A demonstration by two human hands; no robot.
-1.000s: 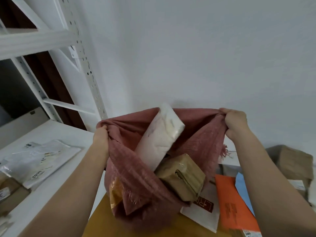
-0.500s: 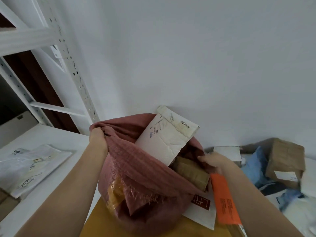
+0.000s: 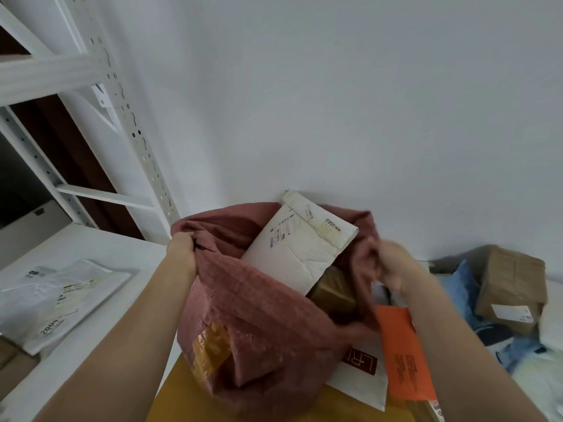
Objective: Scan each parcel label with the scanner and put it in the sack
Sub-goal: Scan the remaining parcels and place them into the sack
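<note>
Yellow envelope (image 3: 182, 397): flat at the near edge, partly under the sack.
Orange mailer (image 3: 402, 354): slanted against the sack's right side, overlapping a white envelope (image 3: 359, 382) with a dark red logo.
Sack (image 3: 259, 306): dusty-pink woven cloth, standing on the counter (image 3: 100, 248), mouth open upward; a patch of amber tape shows through its near left wall.
Left hand (image 3: 182, 254): closed round a bunched fold of the sack's left rim.
Right hand (image 3: 388, 263): blurred, at the sack's right rim with cloth gathered against the fingers; grip looks closed on the rim.
White padded parcel (image 3: 298, 251): inside the sack, tilted, upper end sticking out above the rim, printed label facing up.
Brown parcel (image 3: 333, 292): inside the sack, below and right of the white one, touching it.
Clear plastic mailers (image 3: 58, 296): flat on the counter, well left of the sack.
Cardboard box (image 3: 511, 287): right of the sack, white label on its near face, beside blue bags (image 3: 466, 284).
Shelving rack (image 3: 128, 117): white perforated upright at the far left.
Wall (image 3: 335, 86): plain white, behind everything.
</note>
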